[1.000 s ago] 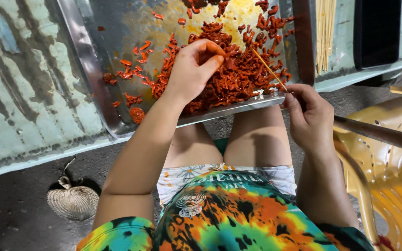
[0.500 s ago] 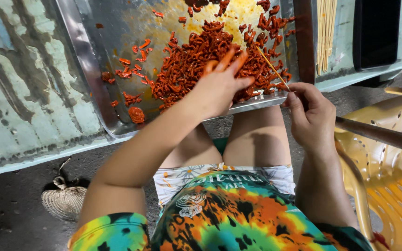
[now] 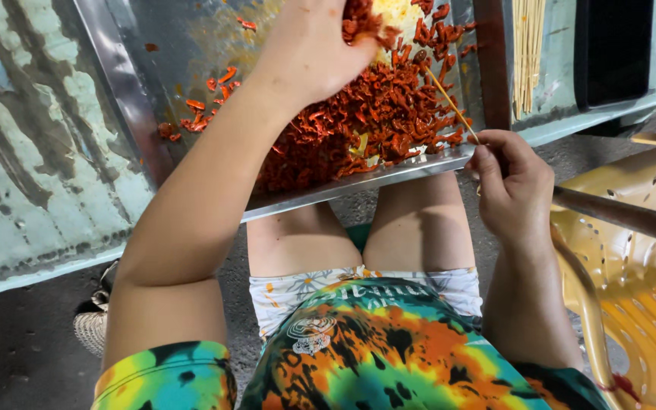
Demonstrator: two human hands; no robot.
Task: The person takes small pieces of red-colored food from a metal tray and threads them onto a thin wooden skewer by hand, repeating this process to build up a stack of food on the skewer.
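Your left hand (image 3: 309, 53) is curled shut around a clump of wet, red meat strips (image 3: 366, 121), lifted just above the heap on the shiny metal tray (image 3: 123, 99). Your right hand (image 3: 512, 186) pinches a thin wooden skewer (image 3: 449, 105) whose tip pokes into the strips ahead of your fingertips.

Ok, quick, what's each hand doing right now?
Left hand: closed around some red marinated meat pieces from the pile on the metal tray.
Right hand: closed, pinching a thin wooden skewer.
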